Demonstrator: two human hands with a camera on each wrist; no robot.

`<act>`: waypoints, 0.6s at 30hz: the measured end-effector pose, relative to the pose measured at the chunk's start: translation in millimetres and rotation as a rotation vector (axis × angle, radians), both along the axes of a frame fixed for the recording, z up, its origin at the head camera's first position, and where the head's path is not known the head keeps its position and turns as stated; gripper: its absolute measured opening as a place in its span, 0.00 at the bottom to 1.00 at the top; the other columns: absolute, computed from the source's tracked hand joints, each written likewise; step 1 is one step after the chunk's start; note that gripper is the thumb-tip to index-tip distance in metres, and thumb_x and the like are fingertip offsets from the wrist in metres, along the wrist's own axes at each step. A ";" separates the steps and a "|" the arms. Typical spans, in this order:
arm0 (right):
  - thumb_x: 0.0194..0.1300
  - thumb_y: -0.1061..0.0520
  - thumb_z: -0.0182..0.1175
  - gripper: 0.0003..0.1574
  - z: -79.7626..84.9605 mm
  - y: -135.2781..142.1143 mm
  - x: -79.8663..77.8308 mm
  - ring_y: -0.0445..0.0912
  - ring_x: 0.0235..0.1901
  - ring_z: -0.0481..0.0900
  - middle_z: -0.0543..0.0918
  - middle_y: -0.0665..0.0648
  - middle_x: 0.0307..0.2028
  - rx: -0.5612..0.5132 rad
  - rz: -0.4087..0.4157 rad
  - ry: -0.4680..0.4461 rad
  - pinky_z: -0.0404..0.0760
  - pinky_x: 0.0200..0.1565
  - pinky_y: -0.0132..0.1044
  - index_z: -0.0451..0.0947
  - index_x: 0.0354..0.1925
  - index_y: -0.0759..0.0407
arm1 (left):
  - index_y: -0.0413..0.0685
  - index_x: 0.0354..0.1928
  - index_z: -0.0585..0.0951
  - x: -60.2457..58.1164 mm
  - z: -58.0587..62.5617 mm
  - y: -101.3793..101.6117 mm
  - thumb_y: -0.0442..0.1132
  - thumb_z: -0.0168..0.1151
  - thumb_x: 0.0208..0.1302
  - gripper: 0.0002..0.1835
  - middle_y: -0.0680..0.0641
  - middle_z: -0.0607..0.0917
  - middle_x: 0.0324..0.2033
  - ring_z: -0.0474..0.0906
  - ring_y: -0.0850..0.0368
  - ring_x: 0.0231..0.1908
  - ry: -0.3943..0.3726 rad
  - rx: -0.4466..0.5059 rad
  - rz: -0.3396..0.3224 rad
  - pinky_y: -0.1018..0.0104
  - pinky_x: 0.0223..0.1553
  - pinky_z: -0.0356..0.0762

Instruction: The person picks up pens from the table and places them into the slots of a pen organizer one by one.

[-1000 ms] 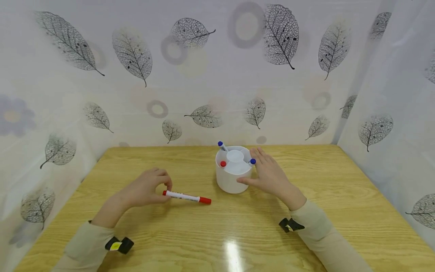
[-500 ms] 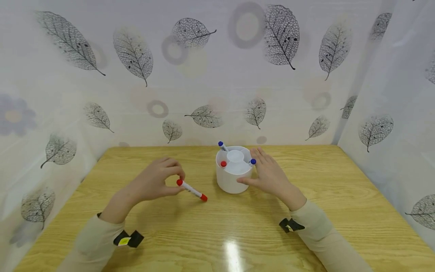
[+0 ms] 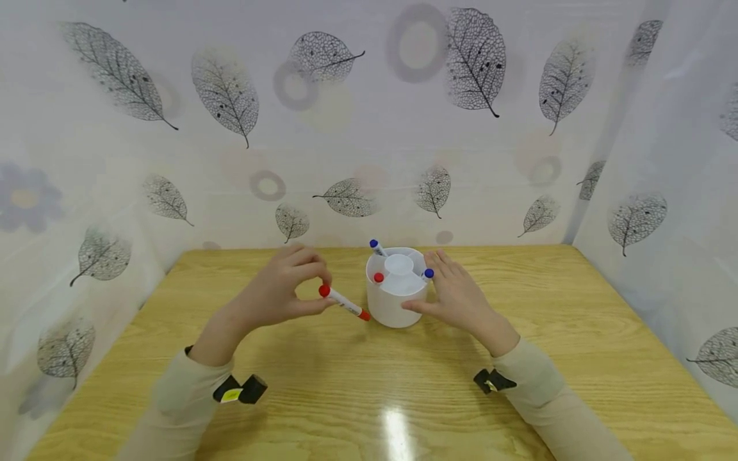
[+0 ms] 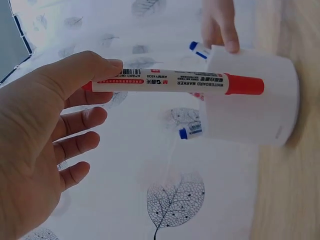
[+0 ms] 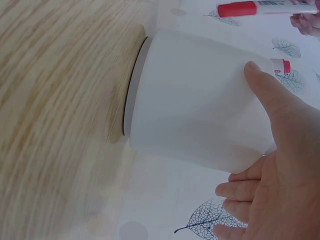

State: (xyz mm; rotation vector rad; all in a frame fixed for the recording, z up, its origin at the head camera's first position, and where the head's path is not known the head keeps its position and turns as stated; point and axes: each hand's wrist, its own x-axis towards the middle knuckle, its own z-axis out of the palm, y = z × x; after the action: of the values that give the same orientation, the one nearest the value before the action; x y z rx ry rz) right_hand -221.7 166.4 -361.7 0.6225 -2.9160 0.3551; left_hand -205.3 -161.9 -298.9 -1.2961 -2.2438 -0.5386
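My left hand pinches a red-capped whiteboard marker near one end, between thumb and index finger. The marker tilts down to the right, its lower red end close to the white pen holder. In the left wrist view the other fingers are spread apart from the marker. Around the right side of the holder lies my right hand, thumb on the front wall and fingers along the far side. Standing in the holder are a red-capped marker and two blue-capped markers.
The wooden table bears the holder near its back edge. A pale curtain printed with leaves hangs behind the table and along both sides. Each sleeve has a small black strap piece at the wrist.
My left hand has lifted the marker off the table and carried it right and away from me towards the holder, the marker tilting on the way. The right hand and holder have stayed put.
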 end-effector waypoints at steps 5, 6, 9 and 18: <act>0.55 0.25 0.61 0.69 -0.6 -0.2 -0.6 0.61 0.75 0.48 0.53 0.67 0.74 0.003 -0.001 -0.001 0.54 0.72 0.58 0.49 0.73 0.70 | 0.53 0.33 0.81 0.6 9.0 7.3 0.46 0.73 0.52 0.12 0.53 0.79 0.34 0.69 0.57 0.42 0.018 0.051 -0.016 0.60 0.49 0.66; 0.55 0.25 0.61 0.69 -0.9 -0.1 -0.9 0.62 0.75 0.48 0.53 0.67 0.74 0.004 -0.001 0.000 0.54 0.72 0.58 0.49 0.73 0.70 | 0.52 0.34 0.81 0.6 10.3 9.0 0.46 0.73 0.52 0.12 0.53 0.79 0.34 0.69 0.56 0.42 0.021 0.060 -0.017 0.60 0.49 0.66; 0.55 0.25 0.61 0.69 -0.9 -0.4 -1.4 0.61 0.75 0.48 0.53 0.67 0.74 0.006 0.000 0.005 0.53 0.72 0.58 0.49 0.73 0.71 | 0.51 0.34 0.81 0.9 14.7 14.6 0.45 0.74 0.51 0.12 0.52 0.79 0.36 0.70 0.55 0.43 0.045 0.089 -0.017 0.58 0.50 0.67; 0.55 0.25 0.61 0.70 -1.9 0.3 -1.7 0.61 0.76 0.48 0.53 0.67 0.74 0.004 0.001 0.008 0.54 0.72 0.58 0.49 0.73 0.71 | 0.52 0.34 0.82 -4.2 23.5 36.1 0.44 0.74 0.50 0.12 0.50 0.81 0.37 0.70 0.53 0.45 0.102 0.147 -0.021 0.58 0.49 0.68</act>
State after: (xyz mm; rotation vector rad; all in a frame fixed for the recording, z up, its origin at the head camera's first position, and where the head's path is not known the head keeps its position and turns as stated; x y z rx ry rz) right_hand -223.4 166.7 -363.6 0.6253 -2.9096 0.3456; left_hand -209.5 -125.8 -275.4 -1.2455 -2.0695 -0.6187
